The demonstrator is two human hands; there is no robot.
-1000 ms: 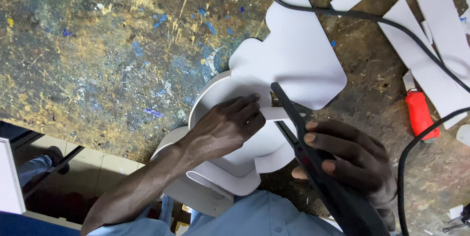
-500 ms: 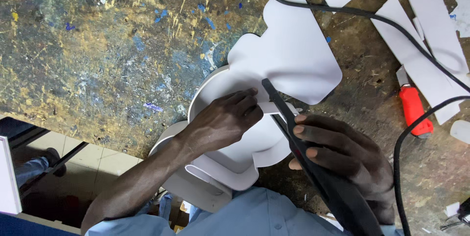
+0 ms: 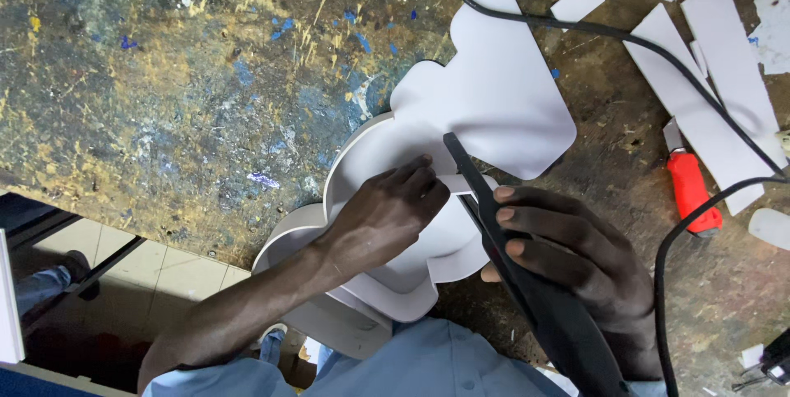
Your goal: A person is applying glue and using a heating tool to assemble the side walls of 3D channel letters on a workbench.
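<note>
A white curvy-edged flat board shape (image 3: 494,92) with a raised white rim strip lies on the paint-stained workbench (image 3: 164,101). My left hand (image 3: 387,216) presses down inside the shape, its fingertips pinching the white strip by the tool's tip. My right hand (image 3: 568,257) grips a long black corded tool (image 3: 527,273), whose narrow nose points up at the strip beside my left fingers. The tool's black cable (image 3: 683,249) loops off to the right.
White offcut strips (image 3: 716,109) lie at the upper right. A red-handled knife (image 3: 690,187) rests beside them. Another black cable (image 3: 576,27) crosses the top. The bench edge runs lower left, with tiled floor (image 3: 140,273) below.
The view has shifted slightly. My left fingers and the tool's nose stay at the strip, with the tool's tip edged a little along the rim.
</note>
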